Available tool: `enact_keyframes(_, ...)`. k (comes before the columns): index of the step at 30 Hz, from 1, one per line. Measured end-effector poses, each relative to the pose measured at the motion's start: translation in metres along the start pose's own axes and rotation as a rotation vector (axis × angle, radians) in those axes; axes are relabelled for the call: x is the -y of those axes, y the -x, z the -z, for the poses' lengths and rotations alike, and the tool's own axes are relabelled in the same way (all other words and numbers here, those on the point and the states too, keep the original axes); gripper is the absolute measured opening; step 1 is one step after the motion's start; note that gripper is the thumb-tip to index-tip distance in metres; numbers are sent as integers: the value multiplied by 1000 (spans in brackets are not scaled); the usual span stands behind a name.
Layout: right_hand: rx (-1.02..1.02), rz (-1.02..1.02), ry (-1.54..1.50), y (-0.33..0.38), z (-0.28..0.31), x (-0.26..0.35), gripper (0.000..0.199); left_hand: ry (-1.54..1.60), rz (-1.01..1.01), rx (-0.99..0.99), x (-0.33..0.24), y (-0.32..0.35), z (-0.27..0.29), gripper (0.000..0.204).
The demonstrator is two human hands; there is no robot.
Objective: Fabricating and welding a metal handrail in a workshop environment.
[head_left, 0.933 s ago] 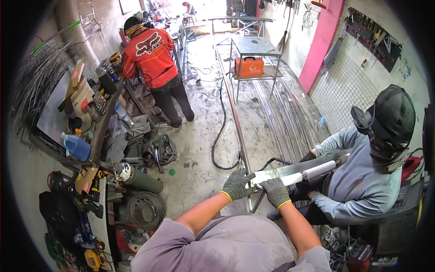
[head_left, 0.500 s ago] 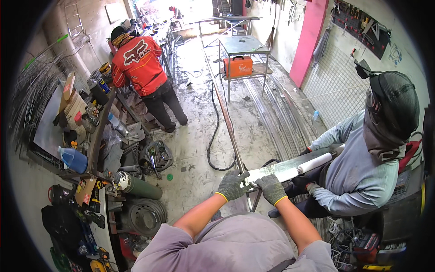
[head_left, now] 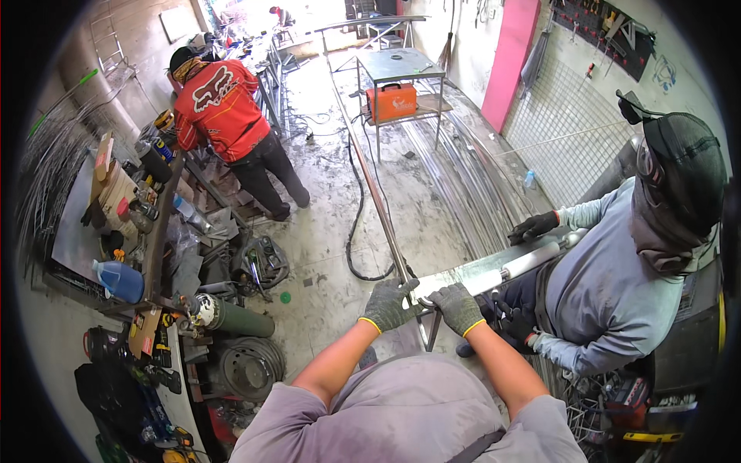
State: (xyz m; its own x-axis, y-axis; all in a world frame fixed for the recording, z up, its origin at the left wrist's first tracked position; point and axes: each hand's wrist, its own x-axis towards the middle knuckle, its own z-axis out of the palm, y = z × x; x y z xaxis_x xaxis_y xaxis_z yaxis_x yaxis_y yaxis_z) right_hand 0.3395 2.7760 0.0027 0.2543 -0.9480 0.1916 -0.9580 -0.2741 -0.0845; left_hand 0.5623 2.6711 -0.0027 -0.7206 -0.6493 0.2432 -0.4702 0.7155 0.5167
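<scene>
The rail [head_left: 379,202], the longest piece, could be knocked sideways if its near end were pushed by the panel [head_left: 471,270]. The panel itself could be tipped if its right part were poorly supported: whether weight is taken there by the co-worker [head_left: 610,266] cannot be told. The two white tubes [head_left: 531,261], lying along the near edge, might be rolled off by a tilt, should they not be fixed. Feet could be caught by the black cable [head_left: 350,251] looped beside the rail. Fingers could be pinched where panel and rail meet.

The panel's left end is met by both hands, and its length is stretched away to the right. The left hand [head_left: 388,303] is placed at the left edge, beside the rail's near end; the right hand [head_left: 456,308] is set over the near-left corner, by the nearer tube. Both are gloved, fingers bent; whether either is closed in a grasp cannot be told.
</scene>
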Motion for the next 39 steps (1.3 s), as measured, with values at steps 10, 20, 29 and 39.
enact_keyframes(10, -77, 19, -29, -18, -2, 2, 7, 132, -147, -91, 13, -14, 9, 56)
enact_keyframes(20, 39, -7, -12, -10, 7, -2, 18, 81, 33, 93, 7, -18, 14, 56)
enact_keyframes(29, 56, -14, 8, -12, 6, -3, 17, 310, 147, 98, 23, -14, 26, 87)
enact_keyframes(39, 113, -4, 8, -21, 7, -3, 19, 287, 261, 169, 11, -20, 27, 115)
